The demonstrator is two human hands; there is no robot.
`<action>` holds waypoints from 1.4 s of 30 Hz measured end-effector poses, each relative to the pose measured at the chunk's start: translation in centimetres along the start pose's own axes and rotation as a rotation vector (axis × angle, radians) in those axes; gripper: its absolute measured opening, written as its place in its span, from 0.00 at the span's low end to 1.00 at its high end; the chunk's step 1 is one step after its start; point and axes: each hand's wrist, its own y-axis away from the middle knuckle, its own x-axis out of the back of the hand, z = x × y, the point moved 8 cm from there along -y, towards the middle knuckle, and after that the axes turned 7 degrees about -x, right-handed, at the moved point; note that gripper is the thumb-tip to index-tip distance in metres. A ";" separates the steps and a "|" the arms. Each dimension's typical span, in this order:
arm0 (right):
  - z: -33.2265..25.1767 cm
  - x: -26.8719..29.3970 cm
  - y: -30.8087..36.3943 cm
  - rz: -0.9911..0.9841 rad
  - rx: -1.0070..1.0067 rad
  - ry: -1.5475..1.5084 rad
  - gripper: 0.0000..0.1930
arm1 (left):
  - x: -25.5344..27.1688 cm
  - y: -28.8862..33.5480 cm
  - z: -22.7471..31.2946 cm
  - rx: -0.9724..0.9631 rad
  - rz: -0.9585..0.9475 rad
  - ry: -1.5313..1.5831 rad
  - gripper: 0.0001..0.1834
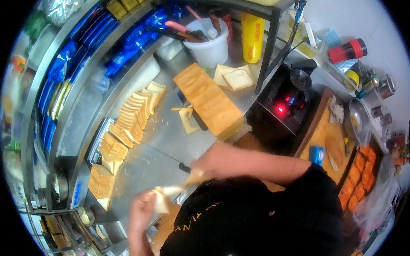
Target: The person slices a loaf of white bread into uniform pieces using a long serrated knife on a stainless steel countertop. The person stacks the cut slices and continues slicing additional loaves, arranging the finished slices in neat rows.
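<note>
Close to my body, my left hand (141, 209) is closed on a pale slice of bread (162, 202). My right hand (211, 160) is a closed, slightly blurred fist, with a tan strip that looks like bread crust (196, 178) hanging below it. A black handle (184, 168), apparently a knife's, lies beside that fist on the steel table (154, 160). Beyond it rests a long uncut loaf (210, 101). A slice with its crust partly off (187, 120) lies against the loaf's left side. Many overlapping bread slices (133, 112) run in a row along the table's left.
A white bucket of utensils (207, 49), a yellow roll (252, 39) and two stacked bread pieces (236, 78) stand at the back. To the right are a black cooktop (278, 105) with a red light and a tray of orange food (359, 174). Shelving (56, 123) curves along the left.
</note>
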 end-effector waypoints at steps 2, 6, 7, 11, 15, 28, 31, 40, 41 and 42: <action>1.0 3.5 1.9 0.252 -0.027 -0.061 0.06 | 4.1 0.7 -3.0 0.080 0.168 0.232 0.10; -2.9 9.0 5.6 0.534 0.288 -0.268 0.04 | 3.2 -0.8 -5.0 0.166 0.382 0.491 0.10; -4.5 9.7 6.3 0.642 0.432 -0.299 0.04 | 1.5 -1.9 -3.9 0.194 0.331 0.504 0.11; -8.5 12.4 8.5 0.815 0.711 -0.314 0.08 | -5.2 -8.1 -0.1 0.065 0.048 0.682 0.15; -8.1 13.6 11.6 0.620 0.603 -0.373 0.09 | -11.8 -16.9 8.3 -0.161 -0.191 0.349 0.17; -2.7 16.6 16.1 0.959 0.545 -0.596 0.04 | -30.5 -45.4 10.8 -0.334 -0.177 -0.174 0.13; 2.0 13.2 16.6 0.821 0.285 -0.768 0.19 | -29.8 -45.9 11.5 -0.351 -0.166 -0.618 0.17; 18.3 1.3 13.7 1.112 -0.628 -1.041 0.13 | -31.5 -51.8 5.8 -0.343 -0.186 -0.575 0.21; 19.2 0.8 13.5 1.120 -0.632 -1.040 0.13 | -30.8 -51.4 6.1 -0.230 -0.151 -0.580 0.21; 19.7 0.5 13.1 1.115 -0.624 -1.048 0.12 | -30.0 -51.3 6.2 -0.237 -0.165 -0.439 0.19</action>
